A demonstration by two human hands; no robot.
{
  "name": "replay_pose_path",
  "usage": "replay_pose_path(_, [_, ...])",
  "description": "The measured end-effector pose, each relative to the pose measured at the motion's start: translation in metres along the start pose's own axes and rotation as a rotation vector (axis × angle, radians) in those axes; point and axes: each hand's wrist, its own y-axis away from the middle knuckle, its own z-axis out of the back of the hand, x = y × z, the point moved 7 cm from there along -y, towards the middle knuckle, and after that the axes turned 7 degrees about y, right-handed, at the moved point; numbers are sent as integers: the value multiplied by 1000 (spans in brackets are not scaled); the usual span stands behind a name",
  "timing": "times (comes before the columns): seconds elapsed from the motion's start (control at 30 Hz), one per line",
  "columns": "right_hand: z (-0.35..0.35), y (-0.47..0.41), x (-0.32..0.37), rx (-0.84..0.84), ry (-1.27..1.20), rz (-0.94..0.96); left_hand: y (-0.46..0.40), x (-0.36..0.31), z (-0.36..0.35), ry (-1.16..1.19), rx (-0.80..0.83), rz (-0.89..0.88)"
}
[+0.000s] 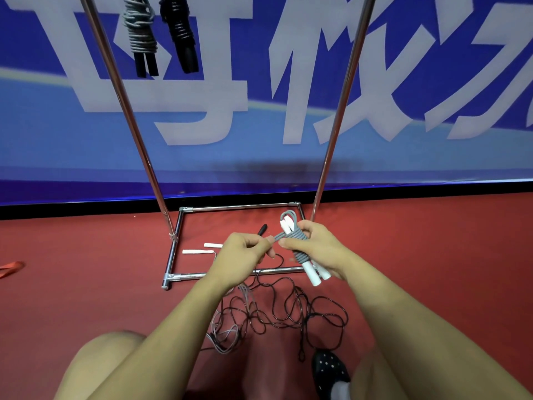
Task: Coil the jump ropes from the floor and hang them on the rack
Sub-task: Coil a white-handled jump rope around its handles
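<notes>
Gripping the coiled grey rope [300, 249], right hand [314, 249] curls round its white handles. Left hand [245, 254], at nine o'clock, pinches the rope's free end.

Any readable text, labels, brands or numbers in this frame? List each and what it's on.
Banner behind the rack: large pale Chinese characters, cropped by the frame edge and partly hidden by the poles; none reads whole, so no quote.
Rope in hand, hanging ropes, handles on the floor: no print visible.
No numbers or brand marks seen.
</notes>
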Motion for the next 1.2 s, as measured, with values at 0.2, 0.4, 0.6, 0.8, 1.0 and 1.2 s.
replay_pose_path(0.2, [-20,4,-4,181,-149,-81,1,-4,2,1,8,-17])
replay_pose_path(0.4, [-20,5,3,215,-203,-30,-3,4,6,-41,-28,21])
replay_pose_path(0.6, [-26,-1,-5,249,-308,-141,-10,19,9,-95,-51,70])
replay_pose_path(0.8, [-29,-2,-4,215,-405,-116,-13,19,7,-70,-68,16])
replay_pose_path(1.0, [-30,-6,-9,159,-243,-43,-16,28,10,-113,-95,43])
replay_pose_path(1.2, [-28,-6,-7,91,94,28,-14,26,4,-103,-87,36])
